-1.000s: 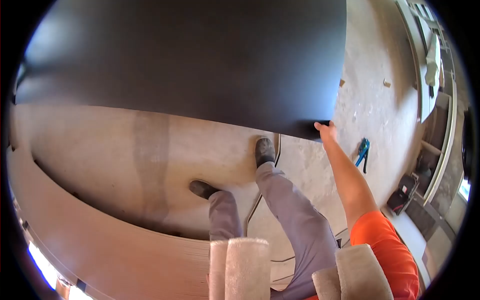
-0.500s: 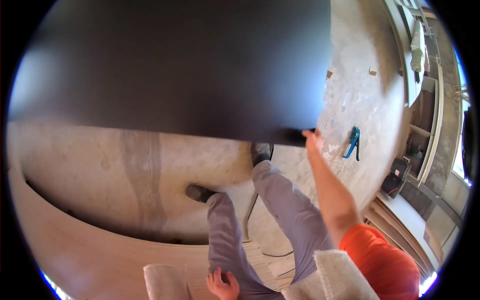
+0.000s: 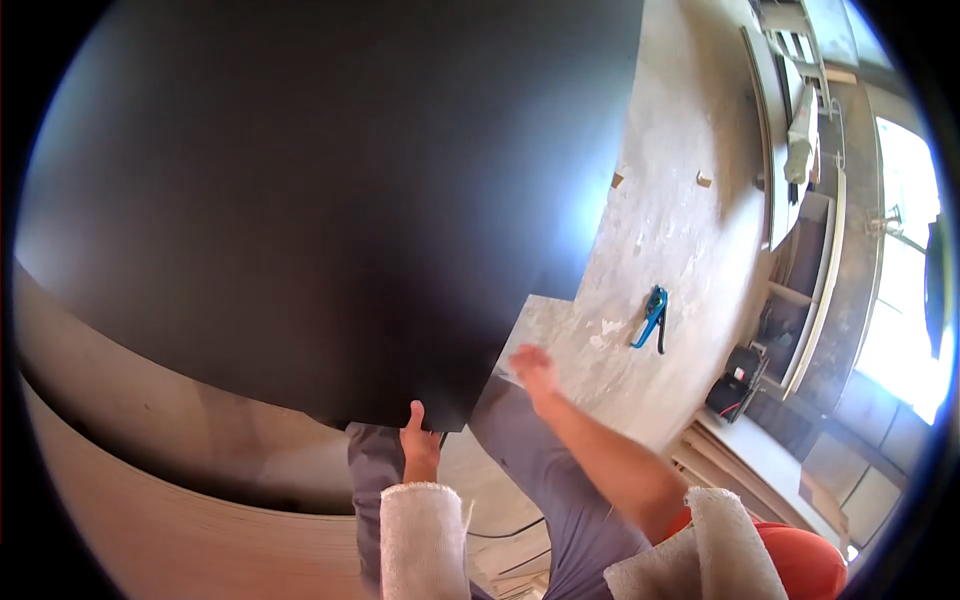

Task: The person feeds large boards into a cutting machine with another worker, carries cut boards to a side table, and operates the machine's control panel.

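A large dark panel (image 3: 320, 200) fills the upper left and centre, its near edge raised close to my legs. My left hand (image 3: 420, 440) grips that near edge close to the corner, thumb on the top face and the other fingers hidden underneath. My right hand (image 3: 533, 368) is off the panel, just right of its side edge, blurred, with its fingers apart and nothing in them. Another dark piece or layer (image 3: 565, 270) shows beyond the panel's right edge.
A blue tool (image 3: 652, 318) lies on the concrete floor to the right. Stacked boards (image 3: 745, 450), a black case (image 3: 737, 383) and shelving (image 3: 805, 260) stand farther right. A stack of wooden sheets (image 3: 180, 520) lies at the lower left. Small scraps dot the floor.
The panel's near edge has come up and closer to my body. My left hand has taken hold of it. My right hand has let go of the panel's corner and moved left and down.
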`<move>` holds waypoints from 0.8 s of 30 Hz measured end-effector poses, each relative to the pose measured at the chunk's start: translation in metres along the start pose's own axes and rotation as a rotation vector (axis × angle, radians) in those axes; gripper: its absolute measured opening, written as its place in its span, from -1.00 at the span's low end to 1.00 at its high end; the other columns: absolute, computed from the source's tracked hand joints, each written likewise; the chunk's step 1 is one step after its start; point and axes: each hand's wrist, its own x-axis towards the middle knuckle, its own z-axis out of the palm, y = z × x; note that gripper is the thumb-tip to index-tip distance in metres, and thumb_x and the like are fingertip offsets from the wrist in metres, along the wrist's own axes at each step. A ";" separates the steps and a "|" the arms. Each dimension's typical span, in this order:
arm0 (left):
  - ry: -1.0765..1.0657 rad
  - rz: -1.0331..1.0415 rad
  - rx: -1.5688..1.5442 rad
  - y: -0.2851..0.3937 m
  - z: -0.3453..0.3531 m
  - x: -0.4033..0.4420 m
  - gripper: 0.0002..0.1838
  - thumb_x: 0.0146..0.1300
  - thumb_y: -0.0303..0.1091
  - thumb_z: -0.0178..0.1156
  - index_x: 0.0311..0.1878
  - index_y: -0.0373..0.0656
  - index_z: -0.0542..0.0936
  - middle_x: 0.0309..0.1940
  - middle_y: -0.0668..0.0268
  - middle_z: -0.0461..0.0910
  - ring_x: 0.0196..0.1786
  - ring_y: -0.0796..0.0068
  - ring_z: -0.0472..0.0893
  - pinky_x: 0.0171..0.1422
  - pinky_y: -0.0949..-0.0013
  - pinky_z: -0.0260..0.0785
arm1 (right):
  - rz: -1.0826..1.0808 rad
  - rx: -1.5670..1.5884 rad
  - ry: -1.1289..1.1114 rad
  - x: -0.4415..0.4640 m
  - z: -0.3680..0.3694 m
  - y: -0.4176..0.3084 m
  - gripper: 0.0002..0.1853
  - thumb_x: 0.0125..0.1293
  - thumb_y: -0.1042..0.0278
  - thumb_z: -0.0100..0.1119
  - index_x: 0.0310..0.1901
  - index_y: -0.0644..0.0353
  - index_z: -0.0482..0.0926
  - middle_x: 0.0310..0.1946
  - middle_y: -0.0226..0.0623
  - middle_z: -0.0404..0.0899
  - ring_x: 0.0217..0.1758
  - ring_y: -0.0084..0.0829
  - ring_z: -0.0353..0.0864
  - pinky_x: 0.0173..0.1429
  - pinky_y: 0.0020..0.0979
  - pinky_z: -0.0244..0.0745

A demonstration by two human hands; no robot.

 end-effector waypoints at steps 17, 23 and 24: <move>0.404 0.105 -0.028 0.105 -0.095 -0.270 -0.59 0.32 -0.06 0.41 0.04 -0.19 0.66 -0.26 0.41 0.69 -0.21 0.50 0.62 -0.16 0.35 0.46 | -0.250 0.351 -0.636 0.131 0.019 -0.413 -0.81 0.44 0.14 0.26 -0.17 0.06 0.59 -0.25 -0.38 0.67 -0.21 -0.46 0.64 -0.21 -0.49 0.55; 0.499 0.370 0.061 0.247 -0.133 -0.432 -0.50 0.26 -0.13 0.46 0.06 -0.37 0.65 -0.13 0.21 0.70 -0.13 0.38 0.64 -0.03 0.27 0.50 | -0.162 0.348 -0.598 -0.005 0.145 -0.376 -0.71 0.28 0.44 0.31 -0.53 0.07 0.40 -0.64 -0.45 0.36 -0.68 -0.47 0.30 -0.59 -0.45 0.30; 0.430 0.461 0.024 0.257 -0.146 -0.442 -0.50 0.26 -0.14 0.45 0.08 -0.36 0.65 -0.07 0.13 0.70 -0.08 0.30 0.66 0.02 0.21 0.52 | 0.091 0.527 -0.493 -0.085 0.159 -0.395 -0.78 0.23 0.51 0.25 -0.50 0.11 0.41 -0.66 -0.42 0.32 -0.65 -0.44 0.33 -0.52 -0.42 0.36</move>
